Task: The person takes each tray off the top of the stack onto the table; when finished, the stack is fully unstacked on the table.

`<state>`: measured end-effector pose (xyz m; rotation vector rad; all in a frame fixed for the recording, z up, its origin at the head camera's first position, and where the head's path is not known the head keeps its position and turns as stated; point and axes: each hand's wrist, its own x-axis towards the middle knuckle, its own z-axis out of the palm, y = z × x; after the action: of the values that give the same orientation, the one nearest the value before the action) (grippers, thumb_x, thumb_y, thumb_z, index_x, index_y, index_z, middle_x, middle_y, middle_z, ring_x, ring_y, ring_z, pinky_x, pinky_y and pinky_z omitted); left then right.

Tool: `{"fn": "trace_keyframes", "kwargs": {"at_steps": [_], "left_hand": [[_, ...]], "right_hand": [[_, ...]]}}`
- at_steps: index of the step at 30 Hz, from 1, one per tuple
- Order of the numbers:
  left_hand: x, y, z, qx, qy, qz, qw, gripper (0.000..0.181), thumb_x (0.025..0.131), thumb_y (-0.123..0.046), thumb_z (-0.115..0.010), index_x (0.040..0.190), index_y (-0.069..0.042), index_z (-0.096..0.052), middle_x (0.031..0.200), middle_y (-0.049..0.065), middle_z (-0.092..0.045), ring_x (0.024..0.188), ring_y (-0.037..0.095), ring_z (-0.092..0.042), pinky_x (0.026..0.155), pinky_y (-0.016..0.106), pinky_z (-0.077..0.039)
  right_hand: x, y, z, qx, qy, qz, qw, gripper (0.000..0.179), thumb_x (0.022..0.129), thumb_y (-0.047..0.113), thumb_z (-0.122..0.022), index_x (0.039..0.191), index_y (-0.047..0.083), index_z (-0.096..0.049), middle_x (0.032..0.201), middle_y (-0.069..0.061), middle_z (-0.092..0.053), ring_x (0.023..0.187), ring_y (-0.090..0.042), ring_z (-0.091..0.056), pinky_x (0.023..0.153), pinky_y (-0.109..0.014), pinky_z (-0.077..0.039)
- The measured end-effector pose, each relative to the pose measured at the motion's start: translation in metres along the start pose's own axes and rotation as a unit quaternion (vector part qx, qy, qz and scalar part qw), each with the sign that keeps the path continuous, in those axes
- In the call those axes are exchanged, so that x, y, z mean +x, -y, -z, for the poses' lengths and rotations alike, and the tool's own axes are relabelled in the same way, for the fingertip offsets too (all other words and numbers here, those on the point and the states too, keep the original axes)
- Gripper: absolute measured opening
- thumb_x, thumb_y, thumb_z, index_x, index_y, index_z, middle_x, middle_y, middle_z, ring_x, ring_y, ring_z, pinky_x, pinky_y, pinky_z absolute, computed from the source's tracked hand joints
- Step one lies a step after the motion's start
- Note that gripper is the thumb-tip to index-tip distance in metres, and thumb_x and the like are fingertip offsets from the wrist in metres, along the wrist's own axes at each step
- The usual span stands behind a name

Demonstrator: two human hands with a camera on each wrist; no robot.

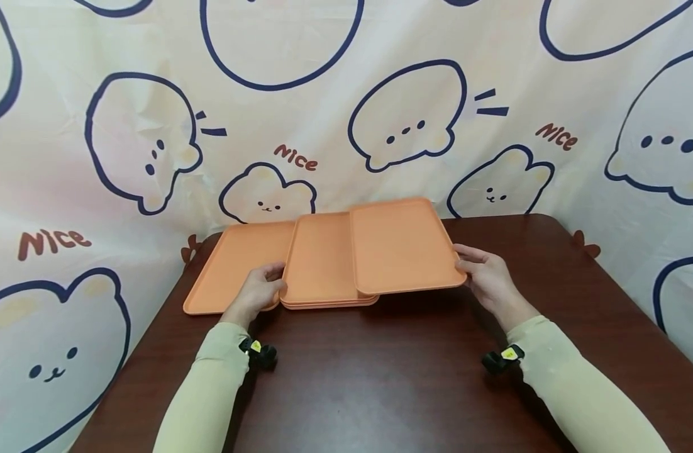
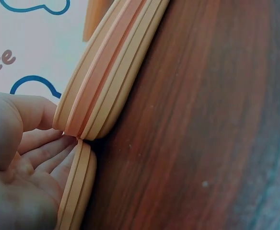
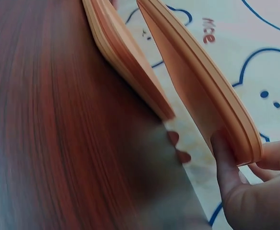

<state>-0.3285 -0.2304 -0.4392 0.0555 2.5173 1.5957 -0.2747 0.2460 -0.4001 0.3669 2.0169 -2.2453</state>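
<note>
My right hand (image 1: 490, 280) pinches the right edge of an orange rectangular tray (image 1: 405, 248), thumb on one face and fingers on the other. The tray is tilted, its right side above the table and its left side overlapping a stack of matching trays (image 1: 321, 258). In the right wrist view a gap shows between the held tray (image 3: 202, 81) and the stack (image 3: 130, 62). At the stack's left edge is my left hand (image 1: 256, 292), its fingertips against the rims. Under that hand, another orange tray (image 1: 233, 267) lies to the left, its rim visible in the left wrist view.
The dark brown wooden table (image 1: 346, 377) extends in front of the trays and to their right. Behind and around it hangs a pale cloth (image 1: 335, 132) printed with blue-outlined cartoon faces. Each wrist wears a small black camera (image 1: 261, 355).
</note>
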Motion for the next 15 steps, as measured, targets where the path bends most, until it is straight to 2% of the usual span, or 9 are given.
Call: {"fn": "trace_keyframes", "kwargs": {"at_steps": [4, 8, 11, 15], "left_hand": [[0.0, 0.001, 0.001, 0.012, -0.001, -0.01, 0.9999, 0.067, 0.097, 0.002, -0.055, 0.162, 0.008, -0.04, 0.167, 0.031, -0.042, 0.158, 0.043, -0.039, 0.129, 0.054, -0.035], [0.0, 0.001, 0.002, 0.014, -0.005, -0.01, 0.9998, 0.066, 0.097, 0.003, -0.053, 0.162, 0.009, -0.04, 0.166, 0.032, -0.043, 0.157, 0.043, -0.041, 0.128, 0.053, -0.036], [0.0, 0.001, 0.002, 0.006, -0.007, -0.005, 0.9999, 0.066, 0.098, 0.003, -0.052, 0.163, 0.007, -0.039, 0.166, 0.031, -0.043, 0.158, 0.042, -0.041, 0.128, 0.052, -0.036], [0.0, 0.0, 0.001, 0.0, -0.005, -0.003, 1.0, 0.066, 0.1, 0.001, -0.052, 0.164, 0.006, -0.038, 0.168, 0.03, -0.041, 0.159, 0.042, -0.039, 0.129, 0.053, -0.034]], "right_hand": [[0.0, -0.003, 0.018, 0.007, -0.015, 0.0, 0.9999, 0.059, 0.108, 0.004, -0.06, 0.165, 0.009, -0.044, 0.156, -0.013, -0.054, 0.097, 0.0, -0.072, 0.085, -0.02, -0.063], [0.002, -0.006, 0.033, 0.006, -0.022, -0.001, 0.9997, 0.061, 0.108, 0.003, -0.058, 0.166, 0.008, -0.041, 0.161, -0.015, -0.049, 0.097, 0.004, -0.07, 0.084, -0.018, -0.062], [0.004, -0.009, 0.039, 0.0, -0.023, -0.001, 0.9997, 0.062, 0.108, 0.002, -0.057, 0.167, 0.008, -0.04, 0.165, -0.016, -0.045, 0.098, 0.006, -0.069, 0.084, -0.017, -0.061], [0.008, -0.013, 0.043, -0.017, -0.025, -0.001, 0.9995, 0.063, 0.108, 0.004, -0.058, 0.168, 0.008, -0.038, 0.161, -0.014, -0.049, 0.097, 0.006, -0.068, 0.082, -0.017, -0.061]]}}
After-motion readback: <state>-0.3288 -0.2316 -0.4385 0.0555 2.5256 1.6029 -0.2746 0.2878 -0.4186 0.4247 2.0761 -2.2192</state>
